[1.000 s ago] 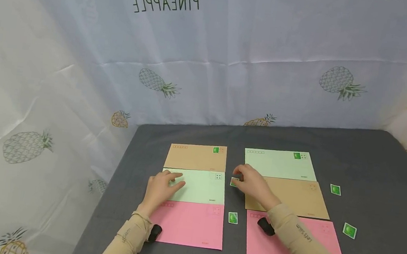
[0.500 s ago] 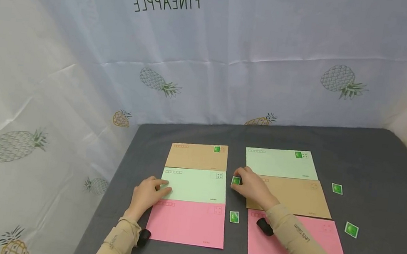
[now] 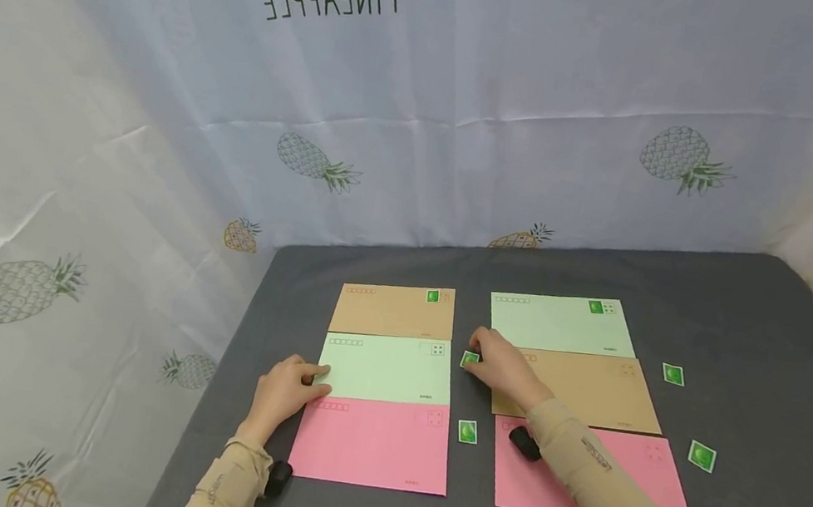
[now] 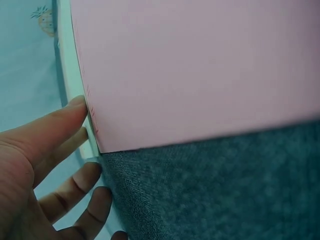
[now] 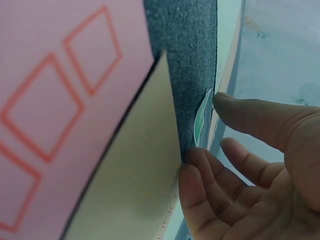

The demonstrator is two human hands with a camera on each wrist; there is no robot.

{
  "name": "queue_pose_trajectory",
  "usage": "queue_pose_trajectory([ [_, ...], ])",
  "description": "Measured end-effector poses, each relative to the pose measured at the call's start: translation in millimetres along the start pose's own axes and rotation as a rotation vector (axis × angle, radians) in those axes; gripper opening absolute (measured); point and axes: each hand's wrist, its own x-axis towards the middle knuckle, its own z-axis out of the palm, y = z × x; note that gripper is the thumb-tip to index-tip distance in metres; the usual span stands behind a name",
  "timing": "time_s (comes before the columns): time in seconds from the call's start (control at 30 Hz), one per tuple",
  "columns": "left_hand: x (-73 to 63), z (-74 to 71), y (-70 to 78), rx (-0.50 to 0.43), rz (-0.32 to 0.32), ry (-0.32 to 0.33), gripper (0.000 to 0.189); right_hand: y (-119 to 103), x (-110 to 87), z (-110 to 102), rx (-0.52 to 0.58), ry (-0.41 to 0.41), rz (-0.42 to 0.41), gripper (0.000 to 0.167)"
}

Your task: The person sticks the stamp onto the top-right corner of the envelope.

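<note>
My right hand [image 3: 510, 368] pinches a small green stamp [image 3: 470, 359] in the gap between the two columns of envelopes. In the right wrist view, the stamp [image 5: 201, 119] is tilted and slightly bowed, with the thumb at one edge and a fingertip at the other. My left hand [image 3: 282, 394] lies at the left side of the left column, its fingers spread loosely. Thumb and index fingertip are right at the left edge of the light green envelope [image 3: 385, 372], beside the pink envelope [image 3: 372, 450]. Under the right wrist lies a brown envelope [image 3: 586, 391].
One stamp [image 3: 467, 431] lies lower in the gap; two more, an upper stamp [image 3: 673, 374] and a lower stamp [image 3: 702, 456], lie at right. The far brown envelope [image 3: 377, 313] and far green envelope [image 3: 556, 325] each bear a stamp. The right forearm crosses another pink envelope [image 3: 622, 479].
My left hand has moved left and down, from over the light green envelope to its left edge. My right hand stays at the stamp, which now looks more tilted between its fingertips.
</note>
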Motion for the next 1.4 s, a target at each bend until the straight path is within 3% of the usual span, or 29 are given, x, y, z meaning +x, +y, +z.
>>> queue_pose_trajectory([
  [0.37,-0.2,-0.7,-1.5,0.008,-0.014,-0.044,0.046,-1,3.1,0,-0.094,-0.011,-0.002,0.016],
  [0.8,-0.8,-2.7,-0.4,0.011,-0.025,-0.059,0.047,-1,5.3,1,-0.071,0.045,-0.037,0.007],
  [1.4,-3.6,-4.3,3.0,0.018,-0.037,-0.054,0.048,-12,18.3,-11,0.194,-0.055,-0.076,0.012],
])
